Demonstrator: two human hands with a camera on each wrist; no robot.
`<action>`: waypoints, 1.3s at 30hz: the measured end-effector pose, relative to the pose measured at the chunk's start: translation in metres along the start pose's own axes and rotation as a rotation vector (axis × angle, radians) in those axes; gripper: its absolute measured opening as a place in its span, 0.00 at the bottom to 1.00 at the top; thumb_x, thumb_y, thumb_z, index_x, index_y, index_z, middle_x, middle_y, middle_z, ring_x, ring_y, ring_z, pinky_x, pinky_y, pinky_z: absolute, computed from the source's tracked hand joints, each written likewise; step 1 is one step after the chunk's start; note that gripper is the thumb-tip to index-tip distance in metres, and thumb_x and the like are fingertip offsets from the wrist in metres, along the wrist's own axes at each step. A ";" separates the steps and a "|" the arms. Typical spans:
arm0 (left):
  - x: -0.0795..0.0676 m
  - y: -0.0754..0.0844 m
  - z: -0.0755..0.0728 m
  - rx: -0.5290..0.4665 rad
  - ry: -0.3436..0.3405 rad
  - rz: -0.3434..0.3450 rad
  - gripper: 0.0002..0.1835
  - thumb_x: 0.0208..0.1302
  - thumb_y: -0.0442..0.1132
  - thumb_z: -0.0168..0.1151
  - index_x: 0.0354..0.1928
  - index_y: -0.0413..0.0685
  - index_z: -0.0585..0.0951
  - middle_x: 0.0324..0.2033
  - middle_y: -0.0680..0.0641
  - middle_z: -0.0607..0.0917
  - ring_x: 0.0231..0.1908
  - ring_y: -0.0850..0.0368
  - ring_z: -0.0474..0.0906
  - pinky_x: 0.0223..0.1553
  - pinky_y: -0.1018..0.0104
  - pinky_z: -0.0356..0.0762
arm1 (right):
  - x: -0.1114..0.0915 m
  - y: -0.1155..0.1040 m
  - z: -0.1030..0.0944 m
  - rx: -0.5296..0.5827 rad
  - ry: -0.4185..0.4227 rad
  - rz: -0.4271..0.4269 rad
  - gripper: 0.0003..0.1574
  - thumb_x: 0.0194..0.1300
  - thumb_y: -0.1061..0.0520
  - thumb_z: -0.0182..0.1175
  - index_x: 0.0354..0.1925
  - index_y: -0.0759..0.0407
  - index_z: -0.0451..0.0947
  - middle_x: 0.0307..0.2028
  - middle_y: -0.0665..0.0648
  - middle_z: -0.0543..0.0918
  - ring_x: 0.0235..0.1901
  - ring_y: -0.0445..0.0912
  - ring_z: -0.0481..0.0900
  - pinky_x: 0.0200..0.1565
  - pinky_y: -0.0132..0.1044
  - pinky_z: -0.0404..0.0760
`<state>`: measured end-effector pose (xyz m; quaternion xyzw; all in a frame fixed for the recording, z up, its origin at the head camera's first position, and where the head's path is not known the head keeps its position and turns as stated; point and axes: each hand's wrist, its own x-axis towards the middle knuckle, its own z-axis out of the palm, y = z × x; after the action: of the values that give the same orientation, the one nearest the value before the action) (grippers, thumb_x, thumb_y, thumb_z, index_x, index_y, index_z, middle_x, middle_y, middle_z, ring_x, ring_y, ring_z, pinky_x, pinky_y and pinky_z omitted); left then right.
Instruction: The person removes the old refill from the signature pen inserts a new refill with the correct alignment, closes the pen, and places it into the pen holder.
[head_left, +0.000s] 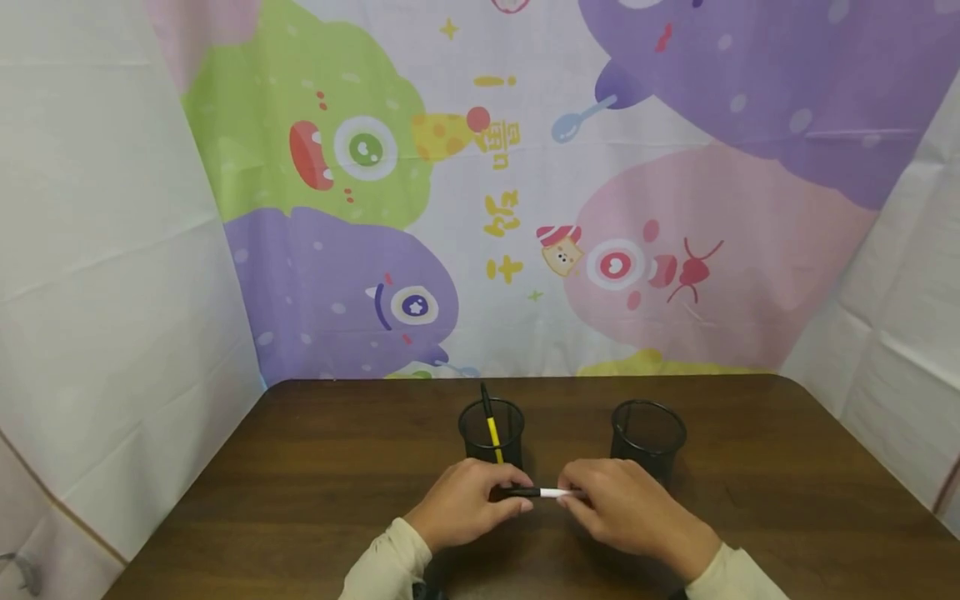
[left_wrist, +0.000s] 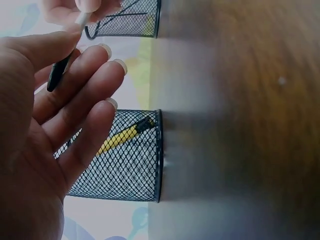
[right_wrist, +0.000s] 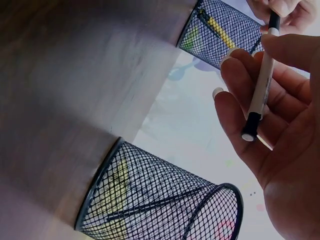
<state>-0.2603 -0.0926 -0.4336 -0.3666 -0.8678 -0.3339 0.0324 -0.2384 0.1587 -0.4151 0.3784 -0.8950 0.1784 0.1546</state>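
A white pen (head_left: 551,492) with a black cap lies level between both hands, above the table. My left hand (head_left: 467,502) pinches its black cap between thumb and fingers. Toward the other end, my right hand (head_left: 637,510) pinches the white barrel (right_wrist: 263,90), whose black end piece points toward the palm in the right wrist view. Behind the left hand stands a black mesh pen cup (head_left: 467,435) with a yellow and black pen (head_left: 492,429) leaning in it. A second black mesh cup (right_wrist: 150,192) stands behind the right hand; no pen shows in it.
The cups stand upright and apart on a dark brown wooden table (head_left: 337,442). Past the table's back edge hangs a cloth with cartoon monsters (head_left: 652,242). White cloth walls (head_left: 112,250) close in both sides.
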 end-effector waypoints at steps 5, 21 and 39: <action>-0.001 0.002 0.001 -0.018 -0.010 0.001 0.07 0.68 0.48 0.67 0.43 0.59 0.87 0.22 0.69 0.79 0.20 0.75 0.73 0.20 0.76 0.71 | 0.000 -0.001 0.000 0.018 -0.009 -0.021 0.07 0.65 0.54 0.68 0.32 0.45 0.78 0.26 0.35 0.73 0.22 0.30 0.68 0.25 0.27 0.73; 0.000 0.001 0.001 0.034 -0.019 0.039 0.11 0.70 0.51 0.63 0.46 0.57 0.88 0.21 0.70 0.77 0.20 0.75 0.71 0.22 0.77 0.70 | 0.002 -0.001 0.002 0.017 0.026 -0.057 0.09 0.62 0.56 0.69 0.31 0.46 0.77 0.26 0.36 0.72 0.22 0.29 0.67 0.25 0.26 0.72; -0.001 0.001 0.004 0.000 -0.033 0.067 0.09 0.72 0.49 0.61 0.43 0.57 0.87 0.20 0.69 0.78 0.20 0.78 0.73 0.21 0.79 0.72 | 0.002 -0.004 0.005 0.023 0.039 -0.086 0.09 0.62 0.56 0.71 0.33 0.46 0.78 0.27 0.36 0.75 0.24 0.28 0.70 0.26 0.26 0.74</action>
<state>-0.2585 -0.0902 -0.4368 -0.4008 -0.8556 -0.3264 0.0293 -0.2378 0.1529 -0.4175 0.4146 -0.8727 0.1891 0.1754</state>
